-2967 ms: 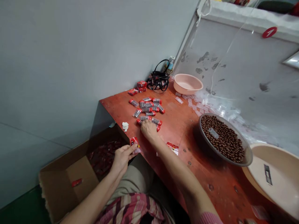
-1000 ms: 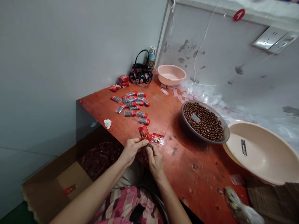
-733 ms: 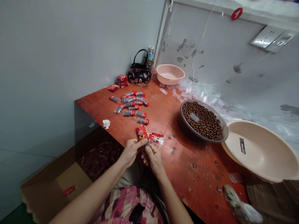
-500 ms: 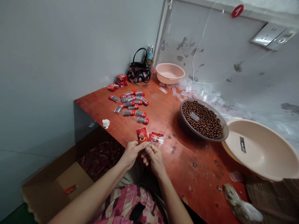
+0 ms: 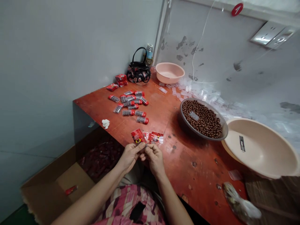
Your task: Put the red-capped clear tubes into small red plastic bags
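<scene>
My left hand [image 5: 131, 155] is closed, its thumb and fingers pinching a small red printed packet [image 5: 137, 136] that sticks up past the fingertips and tilts to the left. Against it, my right hand [image 5: 155, 158] is closed too, fingertips meeting the left ones; a small dark bit shows between them, too covered to name. Just beyond the hands, more red printed packets [image 5: 157, 137] lie flat on the table edge. Farther up is a loose group of clear packs with red ends [image 5: 128, 112], dark round pieces inside.
Brown balls fill a grey bowl [image 5: 223, 125] right of centre, a clear case on top. Beside it stands a large peach basin [image 5: 264, 153]; a smaller pink basin [image 5: 170, 76] and black handbag [image 5: 138, 73] are behind. A cardboard box [image 5: 42, 193] of red wrappers sits lower left.
The red packet in my left hand has tipped and shifted left. My fingertips stay together at nearly the same place. The view has shifted slightly.
</scene>
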A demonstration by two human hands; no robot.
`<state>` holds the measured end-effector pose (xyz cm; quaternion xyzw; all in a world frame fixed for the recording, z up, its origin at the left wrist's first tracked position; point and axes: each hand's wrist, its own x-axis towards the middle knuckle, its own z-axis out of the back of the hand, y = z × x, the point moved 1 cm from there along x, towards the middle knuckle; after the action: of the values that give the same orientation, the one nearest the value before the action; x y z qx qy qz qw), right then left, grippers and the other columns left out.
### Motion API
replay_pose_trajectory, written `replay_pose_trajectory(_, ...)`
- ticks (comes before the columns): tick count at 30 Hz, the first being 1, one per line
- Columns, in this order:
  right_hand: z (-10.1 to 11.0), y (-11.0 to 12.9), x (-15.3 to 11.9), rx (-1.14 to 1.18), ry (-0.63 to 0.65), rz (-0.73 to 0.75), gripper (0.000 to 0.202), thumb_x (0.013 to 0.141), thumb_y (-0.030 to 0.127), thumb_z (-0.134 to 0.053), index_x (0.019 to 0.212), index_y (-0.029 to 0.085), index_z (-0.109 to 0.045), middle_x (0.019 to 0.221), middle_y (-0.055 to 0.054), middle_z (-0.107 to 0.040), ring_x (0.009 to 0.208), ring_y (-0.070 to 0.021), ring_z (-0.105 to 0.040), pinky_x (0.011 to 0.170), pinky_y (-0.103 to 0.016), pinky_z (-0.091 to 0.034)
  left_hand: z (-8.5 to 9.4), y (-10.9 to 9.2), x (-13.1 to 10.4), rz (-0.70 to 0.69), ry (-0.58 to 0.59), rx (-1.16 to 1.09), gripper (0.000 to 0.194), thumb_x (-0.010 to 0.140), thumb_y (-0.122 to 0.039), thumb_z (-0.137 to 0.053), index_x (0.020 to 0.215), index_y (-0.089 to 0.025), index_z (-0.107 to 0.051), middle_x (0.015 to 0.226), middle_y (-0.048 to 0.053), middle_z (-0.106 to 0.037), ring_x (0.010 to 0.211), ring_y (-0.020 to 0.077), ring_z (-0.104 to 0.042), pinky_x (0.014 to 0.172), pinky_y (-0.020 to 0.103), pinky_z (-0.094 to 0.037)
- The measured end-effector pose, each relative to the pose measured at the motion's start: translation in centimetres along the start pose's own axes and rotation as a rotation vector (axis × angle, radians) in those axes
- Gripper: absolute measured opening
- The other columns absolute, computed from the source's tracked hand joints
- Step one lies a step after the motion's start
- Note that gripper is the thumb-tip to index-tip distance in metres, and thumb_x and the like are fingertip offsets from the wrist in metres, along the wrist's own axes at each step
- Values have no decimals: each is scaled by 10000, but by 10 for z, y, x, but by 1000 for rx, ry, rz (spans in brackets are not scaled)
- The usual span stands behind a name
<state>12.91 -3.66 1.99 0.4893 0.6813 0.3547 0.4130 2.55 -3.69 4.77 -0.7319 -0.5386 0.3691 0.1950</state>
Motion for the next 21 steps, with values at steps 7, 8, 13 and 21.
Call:
replay_pose_trajectory(7, -21, -4, 4, 26, 58, -28, 172, 700, 285, -622, 712, 165, -500, 504, 44, -582, 368, -79, -528, 395, -173, -433, 15, -3, -15, -27, -46, -87, 146, 664, -215, -646, 662, -70, -626, 580, 42, -568, 488, 99, -498, 447, 224, -415)
replay_pose_trajectory(8, -23, -4, 3, 19, 74, -26, 167, 697, 277, -624, 722, 163, -505, 515, 41, -588, 376, -81, -533, 403, -178, -441, 20, -5, -19, -48, -85, -134, 149, 676, -225, -637, 712, -79, -634, 641, 61, -605, 540, 118, -540, 483, 231, -443)
replay_pose_trajectory(13, -10, 5, 0, -35, 23, -5, 161, 723, 292, -598, 746, 163, -505, 588, 15, -617, 419, -82, -550, 401, -170, -428, 54, -12, -45, -182, -384, -280, 469, 713, -499, -509, 971, -119, -603, 1053, 164, -602, 958, 257, -565, 742, 332, -489)
replay_pose_trajectory(21, 27, 23, -9, -161, -87, 52, 199, 787, 346, -521, 744, 153, -504, 633, 5, -587, 456, -68, -512, 418, -165, -398, 20, -13, -1, -465, -182, 654, 424, 534, -151, -726, 941, -239, -647, 1172, 55, -552, 1183, 238, -372, 1000, 319, -249)
